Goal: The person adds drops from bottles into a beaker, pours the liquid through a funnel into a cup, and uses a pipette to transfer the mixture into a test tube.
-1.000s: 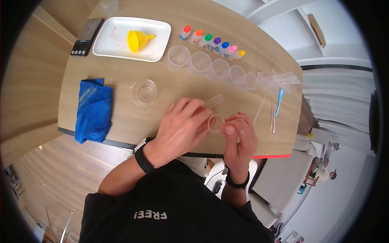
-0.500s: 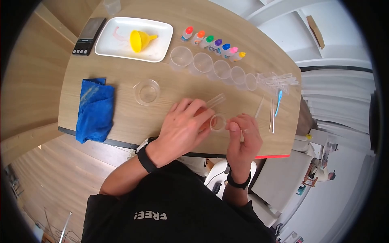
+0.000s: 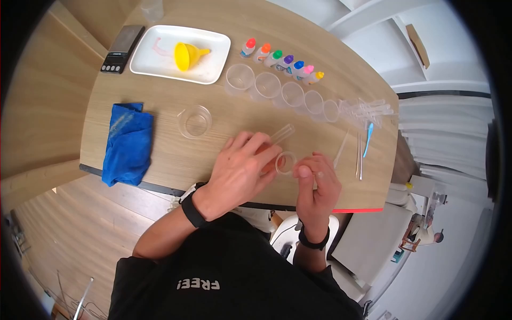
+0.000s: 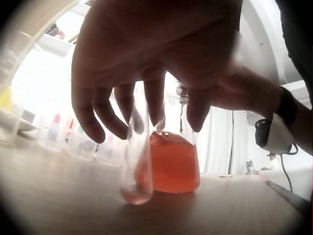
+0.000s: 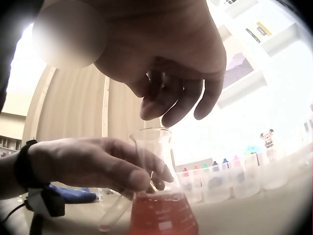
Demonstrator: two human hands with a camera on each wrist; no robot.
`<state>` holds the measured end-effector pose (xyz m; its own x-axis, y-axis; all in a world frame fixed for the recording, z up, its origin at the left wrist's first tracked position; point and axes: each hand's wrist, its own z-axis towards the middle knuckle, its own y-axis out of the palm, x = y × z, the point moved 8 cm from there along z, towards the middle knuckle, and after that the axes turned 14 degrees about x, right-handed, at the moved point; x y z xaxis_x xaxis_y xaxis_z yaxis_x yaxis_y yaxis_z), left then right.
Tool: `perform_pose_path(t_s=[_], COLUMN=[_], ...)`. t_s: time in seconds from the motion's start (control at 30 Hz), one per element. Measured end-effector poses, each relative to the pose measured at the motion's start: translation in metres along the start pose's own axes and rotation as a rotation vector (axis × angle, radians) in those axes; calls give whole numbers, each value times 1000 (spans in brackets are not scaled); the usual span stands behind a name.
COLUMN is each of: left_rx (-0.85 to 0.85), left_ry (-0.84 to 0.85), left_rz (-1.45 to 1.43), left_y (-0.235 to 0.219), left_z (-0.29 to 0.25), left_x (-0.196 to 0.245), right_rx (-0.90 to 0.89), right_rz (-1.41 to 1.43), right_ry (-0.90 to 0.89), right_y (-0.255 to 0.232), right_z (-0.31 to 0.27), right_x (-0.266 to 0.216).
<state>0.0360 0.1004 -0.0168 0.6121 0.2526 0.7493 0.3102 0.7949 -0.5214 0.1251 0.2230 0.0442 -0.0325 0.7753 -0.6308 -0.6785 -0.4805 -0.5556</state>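
Note:
A glass conical flask [image 5: 164,215] holding red liquid stands on the table, its round mouth [image 3: 286,162] facing up in the head view. My left hand [image 3: 237,165] grips the flask around its neck. A clear test tube [image 4: 136,178] with a rounded end is beside the flask, under the left fingers, and pokes out past them in the head view. My right hand [image 3: 319,184] is at the flask's mouth with thumb and fingers drawn together; I cannot tell whether a thin thing is between them. In the right wrist view its curled fingers [image 5: 156,107] are just above the rim.
A row of clear cups [image 3: 266,85] and several coloured-cap bottles [image 3: 288,61] stand at the back. Droppers [image 3: 368,109], a blue-handled tool [image 3: 368,140] and thin rods [image 3: 359,157] lie right. Left are a beaker [image 3: 194,122], blue cloth [image 3: 128,144], tray [image 3: 213,74], yellow funnel [image 3: 184,56] and scale [image 3: 122,48].
My right hand shifts slightly away from the flask's mouth, then back close to it. The left hand keeps its grip on the flask; the head view moves a little.

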Motion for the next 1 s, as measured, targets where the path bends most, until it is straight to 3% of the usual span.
perform_pose_path(t_s=[0.23,0.33,0.63,0.73,0.83,0.93,1.0], left_rx=[7,12,16,16,24,46,41], left_ry=[-3,-7,-19,-23,-21,-24,-23], left_rz=[4,10,47,42,35,31,21], left_y=[-2,-2,3,3,3,4,5], left_z=[-2,-1,-6,-7,-8,-8,-8], left_x=[2,2,-2,-3,-3,-4,-4], right_rx=[37,-74,17,23,-81,32,-16], right_rz=[-4,30,-92,11,90,-45,-26], right_ry=[67,35,-93,55,35,102,45], right_y=[-3,3,-8,-2,1,-6,2], right_z=[1,3,1,3,-4,-2,3], right_x=[10,1,1,3,11,12,0])
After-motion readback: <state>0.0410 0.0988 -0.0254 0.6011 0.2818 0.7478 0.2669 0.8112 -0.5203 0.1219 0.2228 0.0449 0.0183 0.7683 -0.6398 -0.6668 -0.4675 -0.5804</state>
